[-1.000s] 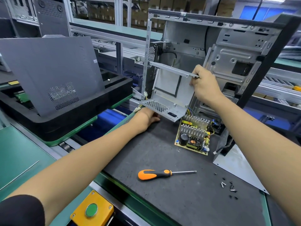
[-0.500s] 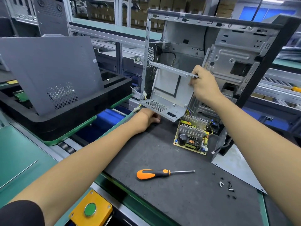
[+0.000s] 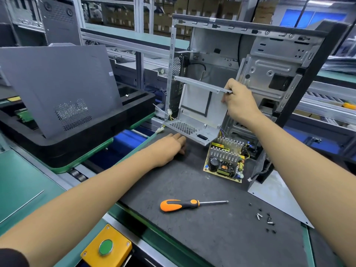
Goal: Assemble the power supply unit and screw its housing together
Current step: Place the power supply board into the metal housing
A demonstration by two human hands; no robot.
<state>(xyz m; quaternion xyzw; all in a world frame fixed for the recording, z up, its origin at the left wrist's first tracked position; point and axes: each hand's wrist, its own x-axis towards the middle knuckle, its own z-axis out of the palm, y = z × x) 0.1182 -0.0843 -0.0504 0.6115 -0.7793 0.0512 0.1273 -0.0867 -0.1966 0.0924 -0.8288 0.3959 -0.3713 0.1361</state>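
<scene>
While the right hand (image 3: 238,102) pinches the top edge of the grey sheet-metal power supply housing (image 3: 200,110), holding it tilted above the dark mat (image 3: 202,234), the left hand (image 3: 169,146) lies flat with relaxed fingers just under its perforated lower flap. Beside it sits the yellow-green circuit board with finned heatsinks (image 3: 225,159). Nearer lie an orange-and-black screwdriver (image 3: 190,204) and small loose screws (image 3: 266,220) (scattered, untouched).

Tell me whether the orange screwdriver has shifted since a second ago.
No. The screwdriver keeps its place relative to the circuit board and loose screws.
</scene>
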